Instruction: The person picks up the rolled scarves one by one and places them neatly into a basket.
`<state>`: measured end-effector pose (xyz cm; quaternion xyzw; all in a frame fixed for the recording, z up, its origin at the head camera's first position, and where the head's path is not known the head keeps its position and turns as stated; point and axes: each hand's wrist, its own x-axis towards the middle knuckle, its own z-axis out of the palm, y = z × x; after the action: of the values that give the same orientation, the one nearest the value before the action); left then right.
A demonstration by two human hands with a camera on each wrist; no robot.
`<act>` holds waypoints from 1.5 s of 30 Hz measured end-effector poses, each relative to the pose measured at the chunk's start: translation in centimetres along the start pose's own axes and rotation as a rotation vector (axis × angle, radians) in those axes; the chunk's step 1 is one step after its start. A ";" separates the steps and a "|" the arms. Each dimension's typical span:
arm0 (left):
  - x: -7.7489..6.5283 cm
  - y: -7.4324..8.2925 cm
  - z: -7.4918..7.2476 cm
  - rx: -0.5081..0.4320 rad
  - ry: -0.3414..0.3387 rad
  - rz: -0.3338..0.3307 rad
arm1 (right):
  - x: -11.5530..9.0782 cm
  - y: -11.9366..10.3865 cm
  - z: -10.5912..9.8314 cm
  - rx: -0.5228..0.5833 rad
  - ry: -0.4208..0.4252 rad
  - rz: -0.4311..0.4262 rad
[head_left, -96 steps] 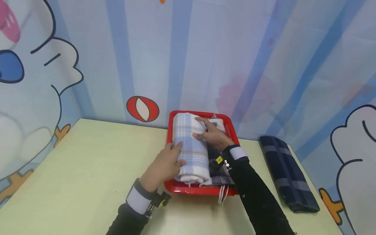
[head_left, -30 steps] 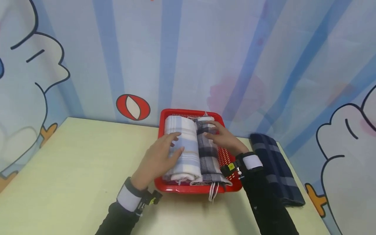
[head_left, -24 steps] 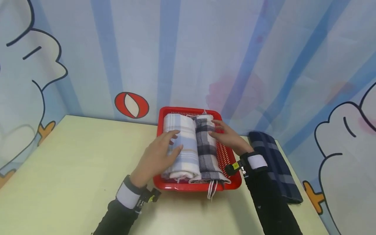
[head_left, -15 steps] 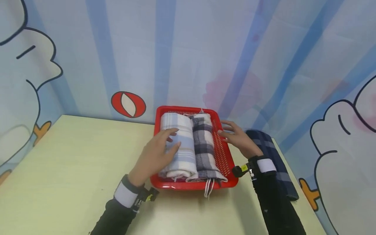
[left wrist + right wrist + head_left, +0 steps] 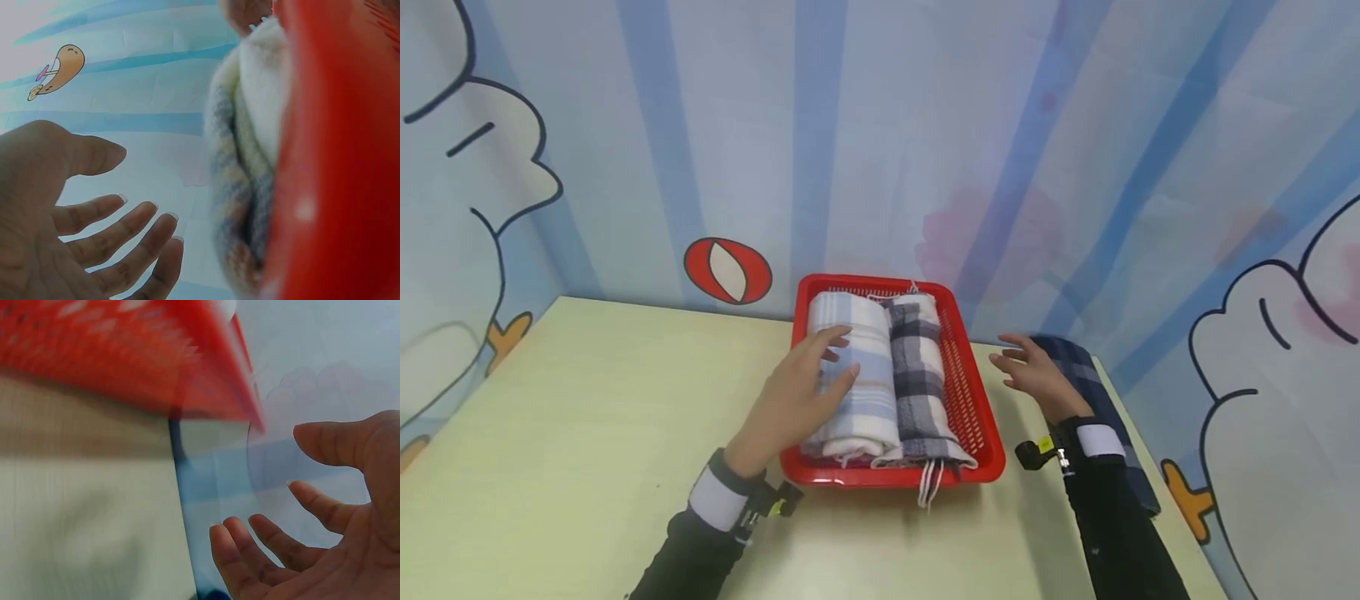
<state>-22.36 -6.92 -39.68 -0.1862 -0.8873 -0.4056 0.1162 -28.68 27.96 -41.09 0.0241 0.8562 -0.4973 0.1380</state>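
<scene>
A red basket holds two rolled plaid scarves lying side by side. On the left lies the light blue and white scarf; the black and white scarf, with pale tassels over the front rim, lies on the right. My left hand hovers over the blue scarf's left side, fingers spread and holding nothing; in the left wrist view a gap shows between the fingers and the basket. Right of the basket, my right hand is in the air, fingers loosely bent, near a folded navy plaid scarf partly hidden by that arm.
The basket and navy scarf rest on a pale yellow table. A cartoon-printed curtain with blue stripes rises behind and at the sides. The basket stands close to the back edge.
Both hands have left the blue scarf, which has settled at the basket's left, exposing the black and white one. My right hand has moved right, past the basket's rim. The view has shifted slightly.
</scene>
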 end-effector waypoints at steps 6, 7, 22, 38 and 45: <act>0.0 -0.3 0.2 -0.043 0.006 0.029 | -0.4 2.1 -1.2 -0.062 0.074 0.021; 0.0 -0.3 0.2 -0.049 0.007 0.034 | -0.4 2.5 -1.4 -0.066 0.083 0.029; 0.3 0.2 0.7 -0.100 -0.016 0.010 | -1.3 5.7 -4.1 -0.058 0.072 0.052; 0.3 1.0 0.9 -0.102 -0.030 0.009 | -3.2 8.3 -7.1 -0.296 0.144 0.138; 0.4 0.9 1.0 -0.092 -0.027 0.015 | -3.7 9.5 -8.4 -0.325 0.158 0.193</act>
<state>-22.39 -5.50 -39.62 -0.2035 -0.8677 -0.4427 0.0985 -25.22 40.35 -44.24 0.1223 0.9271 -0.3336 0.1196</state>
